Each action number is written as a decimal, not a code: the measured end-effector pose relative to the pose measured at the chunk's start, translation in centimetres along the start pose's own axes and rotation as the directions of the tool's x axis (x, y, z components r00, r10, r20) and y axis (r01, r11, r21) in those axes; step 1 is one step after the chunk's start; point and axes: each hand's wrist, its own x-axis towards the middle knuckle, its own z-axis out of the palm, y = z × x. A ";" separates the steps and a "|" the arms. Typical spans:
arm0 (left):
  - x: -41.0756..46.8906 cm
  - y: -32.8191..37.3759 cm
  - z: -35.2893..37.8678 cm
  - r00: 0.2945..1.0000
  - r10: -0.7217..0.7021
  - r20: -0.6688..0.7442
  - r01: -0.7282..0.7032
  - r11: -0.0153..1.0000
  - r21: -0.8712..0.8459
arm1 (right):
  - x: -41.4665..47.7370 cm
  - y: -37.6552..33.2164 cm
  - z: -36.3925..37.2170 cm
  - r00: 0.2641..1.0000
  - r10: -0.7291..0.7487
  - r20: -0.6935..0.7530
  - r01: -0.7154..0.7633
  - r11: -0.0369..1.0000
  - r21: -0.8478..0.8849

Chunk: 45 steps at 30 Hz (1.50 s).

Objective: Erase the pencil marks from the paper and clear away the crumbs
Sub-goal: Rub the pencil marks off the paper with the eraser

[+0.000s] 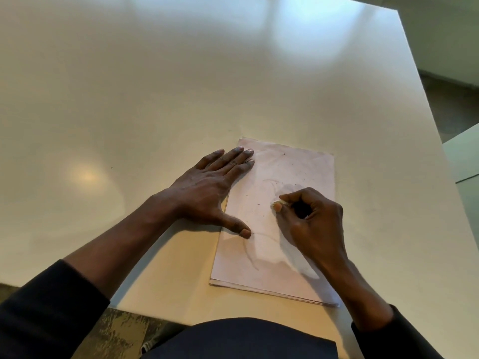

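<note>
1. The table [181, 99] filled most of the view, pale and glossy, with light patches at 12 and 9 o'clock.
2. The paper [274, 265], a thin stack of sheets, lay flat on the table at about 5 o'clock from the centre, its long side running from 6 towards 12.
3. The left hand [207, 193] lay flat and spread wide across the paper's 9 o'clock edge, holding nothing; its fingertips [248, 158] pressed the sheet near the 11 o'clock corner and its thumb rested further down the same edge.
4. The right hand [311, 221] sat on the paper's 3 o'clock side, curled tight, pinching the eraser [278, 204] between thumb and forefinger.
5. The eraser, small and pale, touched the paper near its middle, mostly hidden by the fingers.
6. Faint pencil marks [252, 251] curved over the sheet, at 6 o'clock from the eraser.
7. Dark crumbs [259, 204] lay scattered over the upper half of the paper, at 9 and 12 o'clock from the eraser.
</note>
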 end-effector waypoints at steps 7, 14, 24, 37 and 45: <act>0.6 1.7 0.1 0.999 -0.020 -0.044 0.022 0.999 0.043 | 0.2 -0.1 0.2 1.000 0.010 0.008 -0.011 1.000 0.021; 1.1 3.1 1.0 0.998 -0.038 -0.052 0.039 0.999 0.008 | 0.3 0.1 0.2 1.000 0.014 0.021 -0.015 1.000 0.020; 1.1 3.2 0.8 0.998 -0.052 -0.044 0.053 0.998 0.016 | 3.0 0.4 -0.7 1.000 0.015 -0.005 -0.015 0.999 -0.047; 1.2 3.2 0.7 0.998 -0.047 -0.028 0.048 0.999 0.012 | 3.8 0.1 -0.4 0.999 0.024 0.022 -0.023 0.999 -0.045; 1.3 3.2 0.9 0.997 -0.049 -0.051 0.050 0.998 0.025 | 2.8 0.4 -0.4 1.000 0.025 0.000 -0.025 0.999 -0.034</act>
